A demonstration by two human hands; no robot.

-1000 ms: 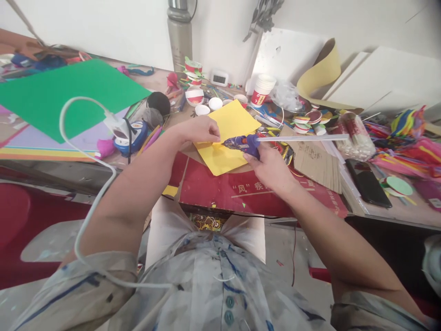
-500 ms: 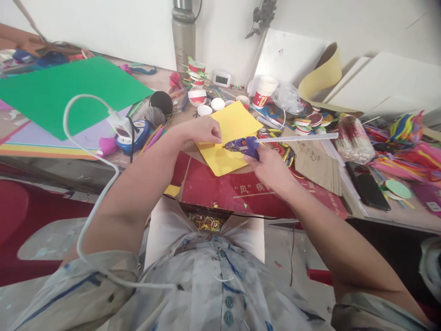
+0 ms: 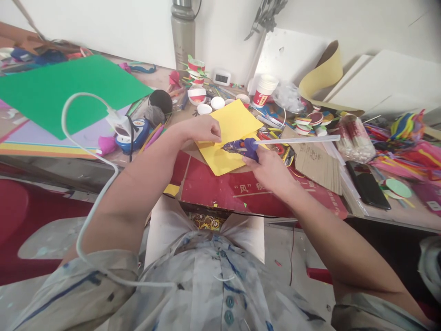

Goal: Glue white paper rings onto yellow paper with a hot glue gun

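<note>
A yellow sheet of paper lies on a red cardboard piece at the table's front edge. My left hand rests on the sheet's left side, its fingers pinched together on the paper. My right hand grips a blue glue gun with its nozzle pointing left, touching the yellow sheet just right of my left fingertips. A long clear glue stick juts out of the gun's back toward the right.
A green sheet and stacked coloured papers lie at left, with a white cable looping down to my lap. Paper cups, a metal bottle, a black phone, white boards and craft clutter crowd the back and right.
Both hands stay almost in place on the yellow sheet; the glue gun has shifted a touch and the view has wobbled slightly.
</note>
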